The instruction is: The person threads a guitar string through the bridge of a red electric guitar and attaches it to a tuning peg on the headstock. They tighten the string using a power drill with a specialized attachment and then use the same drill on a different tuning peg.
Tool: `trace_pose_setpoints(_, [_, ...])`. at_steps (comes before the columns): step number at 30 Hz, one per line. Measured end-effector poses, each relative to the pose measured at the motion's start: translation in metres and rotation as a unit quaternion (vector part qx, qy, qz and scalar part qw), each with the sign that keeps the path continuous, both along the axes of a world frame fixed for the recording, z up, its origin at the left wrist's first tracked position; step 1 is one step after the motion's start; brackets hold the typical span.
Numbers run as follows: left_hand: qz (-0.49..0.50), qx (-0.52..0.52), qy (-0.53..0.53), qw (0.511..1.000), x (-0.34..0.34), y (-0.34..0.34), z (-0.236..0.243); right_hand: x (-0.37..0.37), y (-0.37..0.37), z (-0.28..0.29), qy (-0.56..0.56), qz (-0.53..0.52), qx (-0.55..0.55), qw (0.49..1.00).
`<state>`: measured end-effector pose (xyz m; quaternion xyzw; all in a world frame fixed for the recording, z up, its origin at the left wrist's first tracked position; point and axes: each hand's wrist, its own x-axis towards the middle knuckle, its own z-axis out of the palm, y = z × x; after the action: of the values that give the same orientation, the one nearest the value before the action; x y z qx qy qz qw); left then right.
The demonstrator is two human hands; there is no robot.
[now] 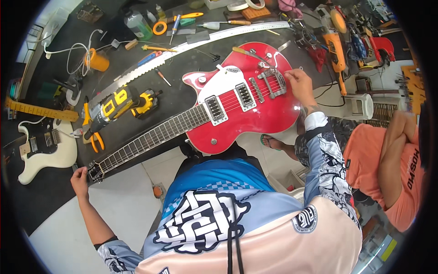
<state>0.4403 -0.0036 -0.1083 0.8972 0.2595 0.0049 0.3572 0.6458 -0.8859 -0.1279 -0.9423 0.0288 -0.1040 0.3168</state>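
Note:
A red electric guitar (273, 116) with a white pickguard lies face up on the dark workbench, its neck pointing to the lower left. At the headstock (94, 172), my left hand (80, 182) is closed, thumb and fingers pinched on a tuning peg at its edge. My right hand (299, 85) is at the body's right end, beside the metal vibrato tailpiece (275, 83). Its fingers are pinched together; whatever they hold is too small to make out. A screwdriver-like tool with a yellowish handle (242, 50) rests across the guitar's upper edge.
A yellow and black power drill (114, 107) and orange-handled pliers (96, 141) lie left of the neck. Beyond them is a white guitar body (50, 157). A long metal ruler (200, 42) crosses the bench behind. To the right stands a person in an orange shirt (369, 160).

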Motion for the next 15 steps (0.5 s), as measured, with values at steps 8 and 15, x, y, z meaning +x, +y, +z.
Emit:
trace_pose_setpoints(8, [0.05, 0.04, 0.035, 0.997, 0.014, -0.022, -0.021, 0.01, -0.012, -0.003, 0.016, 0.036, -0.034, 0.999])
trace_pose_setpoints(15, [0.05, 0.024, 0.087, 0.995, 0.024, -0.02, -0.039, 0.012, -0.011, -0.008, 0.02, 0.021, -0.039, 0.999])
